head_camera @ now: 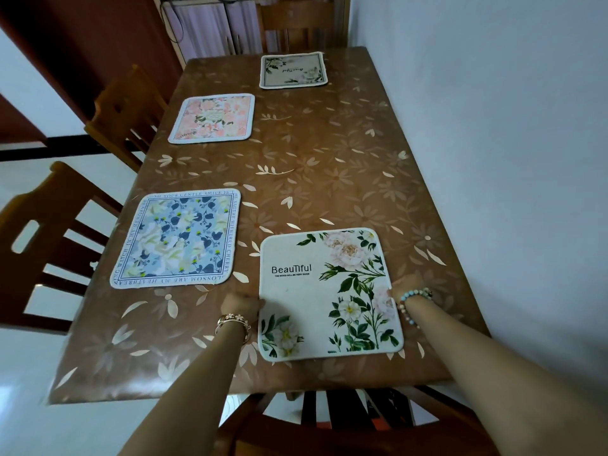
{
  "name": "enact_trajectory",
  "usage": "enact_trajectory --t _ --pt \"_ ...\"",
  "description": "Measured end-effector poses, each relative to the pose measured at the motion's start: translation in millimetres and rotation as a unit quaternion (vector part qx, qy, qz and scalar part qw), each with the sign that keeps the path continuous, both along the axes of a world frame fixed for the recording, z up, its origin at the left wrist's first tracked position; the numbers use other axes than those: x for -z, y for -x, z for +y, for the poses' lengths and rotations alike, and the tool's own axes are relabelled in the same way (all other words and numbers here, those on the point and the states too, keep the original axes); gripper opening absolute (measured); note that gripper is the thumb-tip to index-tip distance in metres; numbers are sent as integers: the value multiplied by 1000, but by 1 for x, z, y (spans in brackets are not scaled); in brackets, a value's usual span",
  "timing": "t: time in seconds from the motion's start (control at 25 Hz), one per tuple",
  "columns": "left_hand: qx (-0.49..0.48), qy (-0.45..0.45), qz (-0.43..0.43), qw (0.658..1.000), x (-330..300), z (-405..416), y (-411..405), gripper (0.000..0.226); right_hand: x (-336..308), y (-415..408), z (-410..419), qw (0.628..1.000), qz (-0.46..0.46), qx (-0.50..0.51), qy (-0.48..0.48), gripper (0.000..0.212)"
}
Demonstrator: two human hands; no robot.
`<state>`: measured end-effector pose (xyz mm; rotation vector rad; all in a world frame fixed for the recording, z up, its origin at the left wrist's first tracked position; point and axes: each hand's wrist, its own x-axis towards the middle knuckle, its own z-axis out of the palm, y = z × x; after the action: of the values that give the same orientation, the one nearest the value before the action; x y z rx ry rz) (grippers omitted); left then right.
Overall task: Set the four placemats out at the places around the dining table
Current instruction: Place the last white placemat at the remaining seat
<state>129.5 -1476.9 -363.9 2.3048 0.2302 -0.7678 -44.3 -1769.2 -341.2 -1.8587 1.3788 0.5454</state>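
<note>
A white placemat with green leaves and the word "Beautiful" [316, 291] lies flat at the near end of the brown flowered table [329, 166]. My left hand [241, 306] grips its left edge and my right hand [409, 287] grips its right edge. A blue floral placemat [177, 238] lies at the near left place. Farther along the left side is a pink floral placemat [212, 118]. At the far end rests a cream placemat with leaves [292, 70].
Two wooden chairs [49, 245] [128, 116] stand along the left side, one chair [362, 422] right below me and another [296, 24] at the far end. A pale wall [493, 143] runs against the table's right side. A cabinet [204, 31] stands beyond.
</note>
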Motion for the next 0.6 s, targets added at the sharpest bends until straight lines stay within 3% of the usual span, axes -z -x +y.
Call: enact_trajectory --t 0.08,0.16,0.32,0.6 --pt "-1 6 5 1000 2 1 -1 27 -8 -1 2 999 47 -19 7 57" --pt "-11 19 6 1000 4 1 -2 27 -10 -1 5 999 46 15 -6 63" --pt "-17 31 8 999 7 3 -2 28 -10 -5 2 996 26 -41 76 38" --pt "-28 38 9 999 11 6 -1 24 -15 -5 6 988 25 -79 127 35"
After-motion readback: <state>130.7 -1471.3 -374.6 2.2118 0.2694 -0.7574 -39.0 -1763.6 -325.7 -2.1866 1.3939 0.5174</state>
